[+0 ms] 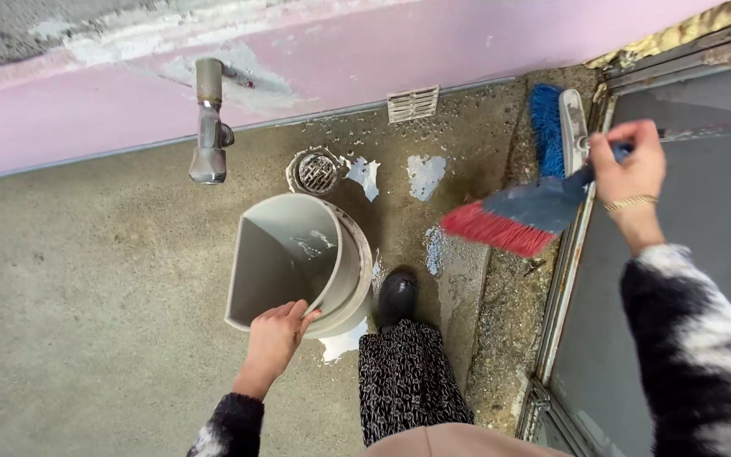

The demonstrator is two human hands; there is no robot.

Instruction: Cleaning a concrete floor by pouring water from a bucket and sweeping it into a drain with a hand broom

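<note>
Right hand (628, 161) closed around the handle of a red-bristled hand brush (513, 222), raised above wet concrete floor (86, 279). Left hand (274, 338) grips the rim of a grey bucket (294, 262), near a floor drain (315, 172) and wall tap (209, 127).

The left hand (274, 337) sits at about six o'clock, forearm rising from the bottom edge in a fuzzy black-and-white sleeve, fingers curled over and thumb pointing toward one o'clock. The right hand (629, 161) is up at two o'clock, fist closed, wrist bent, wearing a thin gold chain bracelet (629, 203).
</note>
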